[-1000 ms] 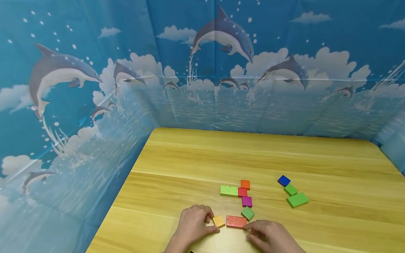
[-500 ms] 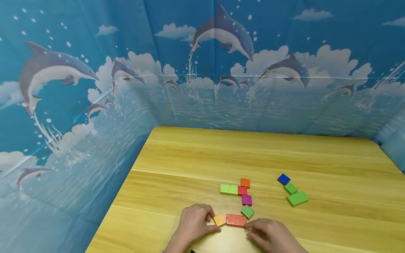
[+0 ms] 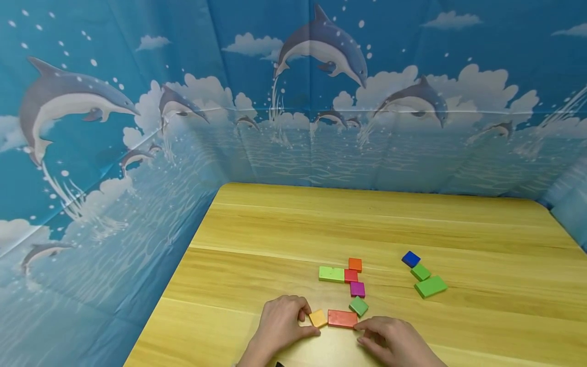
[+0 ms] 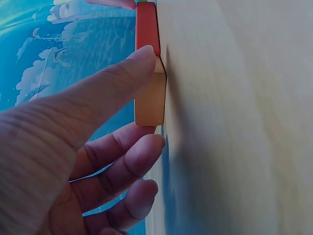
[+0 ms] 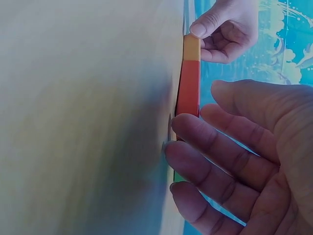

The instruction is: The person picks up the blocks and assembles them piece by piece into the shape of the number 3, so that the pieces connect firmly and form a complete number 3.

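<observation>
My left hand (image 3: pixel 284 323) pinches a yellow-orange square block (image 3: pixel 318 318) between thumb and index finger, flat on the table. One corner of this block reaches the left end of a red rectangular block (image 3: pixel 342 319). In the left wrist view the thumb covers part of the yellow-orange block (image 4: pixel 149 105). At the red block's right end, my right hand (image 3: pixel 390 339) touches it with the index fingertip. The right wrist view shows that thumb standing away from the red block (image 5: pixel 189 88), the fingers loosely extended. A darker green square block (image 3: pixel 358 306) lies just behind the red one's right end.
Farther back, a light green rectangle (image 3: pixel 331 273), a red square (image 3: pixel 350 276), an orange square (image 3: pixel 355 264) and a purple square (image 3: pixel 357 289) form a cluster. To the right lie a blue block (image 3: pixel 410 259), a green square (image 3: pixel 420 271) and a green rectangle (image 3: pixel 430 287).
The left hand has slid the yellow-orange block slightly right, closing the gap to the red block. The right hand stays at the red block's end. The head view has shifted a little.
</observation>
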Tool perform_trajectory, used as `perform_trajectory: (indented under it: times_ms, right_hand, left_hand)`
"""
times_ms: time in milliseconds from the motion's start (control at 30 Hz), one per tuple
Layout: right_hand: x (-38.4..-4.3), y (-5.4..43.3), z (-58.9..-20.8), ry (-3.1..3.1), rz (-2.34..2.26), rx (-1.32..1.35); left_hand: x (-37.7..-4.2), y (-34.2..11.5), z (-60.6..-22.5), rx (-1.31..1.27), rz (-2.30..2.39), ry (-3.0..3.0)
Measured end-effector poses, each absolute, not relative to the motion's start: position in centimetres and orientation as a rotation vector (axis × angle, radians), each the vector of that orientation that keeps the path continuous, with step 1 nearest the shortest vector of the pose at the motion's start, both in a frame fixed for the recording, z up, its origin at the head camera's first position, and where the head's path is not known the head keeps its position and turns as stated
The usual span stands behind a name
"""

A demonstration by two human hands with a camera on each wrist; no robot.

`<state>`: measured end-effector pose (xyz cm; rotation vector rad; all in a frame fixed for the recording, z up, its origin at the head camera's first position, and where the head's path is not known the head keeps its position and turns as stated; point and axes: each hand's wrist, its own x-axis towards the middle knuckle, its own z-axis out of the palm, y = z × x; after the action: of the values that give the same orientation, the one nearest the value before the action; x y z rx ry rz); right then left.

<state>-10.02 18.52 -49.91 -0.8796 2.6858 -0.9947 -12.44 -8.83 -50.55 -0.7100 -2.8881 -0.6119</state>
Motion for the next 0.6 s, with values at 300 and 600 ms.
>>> perform_trajectory:
  times_ms: [300,600]
  right_hand:
    - [-9.9,18.7,-49.7,2.68,-1.005,-0.865]
    - [-10.5,20.0,-49.6,2.853,-1.029,-0.874]
  left_hand:
    - [-12.5,-8.8,-50.3,-0.713,-0.639,-2.898]
    - [-12.5,-8.9,-50.2,-0.705,-0.674,-2.908]
